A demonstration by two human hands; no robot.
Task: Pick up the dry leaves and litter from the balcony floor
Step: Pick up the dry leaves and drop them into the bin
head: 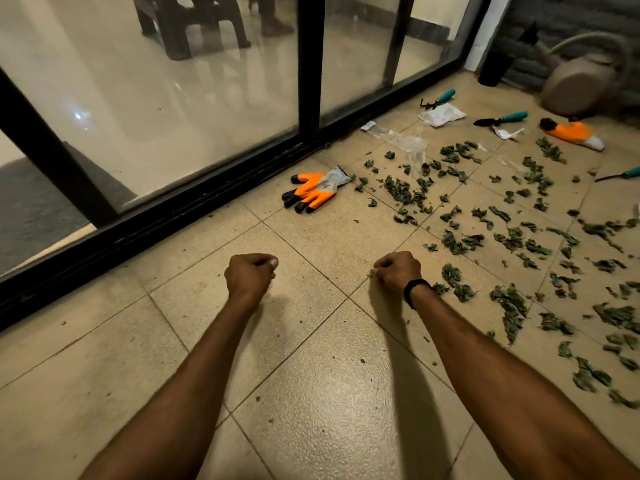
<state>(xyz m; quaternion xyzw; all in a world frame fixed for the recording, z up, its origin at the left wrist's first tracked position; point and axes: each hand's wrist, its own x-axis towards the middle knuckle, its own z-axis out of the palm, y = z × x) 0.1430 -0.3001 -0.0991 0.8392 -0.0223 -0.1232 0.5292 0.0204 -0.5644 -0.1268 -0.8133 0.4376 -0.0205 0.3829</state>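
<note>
Dry green-brown leaves (512, 237) lie scattered over the beige tiled floor (311, 375) on the right, from the middle back to the near right. Litter lies beyond them: a clear plastic wrapper (401, 140), a white paper packet (441, 115) and a paper slip (507, 133). My left hand (251, 275) is a fist over bare tile and holds nothing. My right hand (398, 271), with a black band on the wrist, is curled at the left edge of the leaves. A small greenish leaf scrap (373, 271) shows pinched at its fingertips.
An orange glove (313, 192) lies near the black door track (173, 216), another orange glove (571, 133) farther back. Teal-handled garden tools (502, 118) and a beige watering can (581, 84) sit at the back right. Glass sliding doors (173, 98) bound the left side.
</note>
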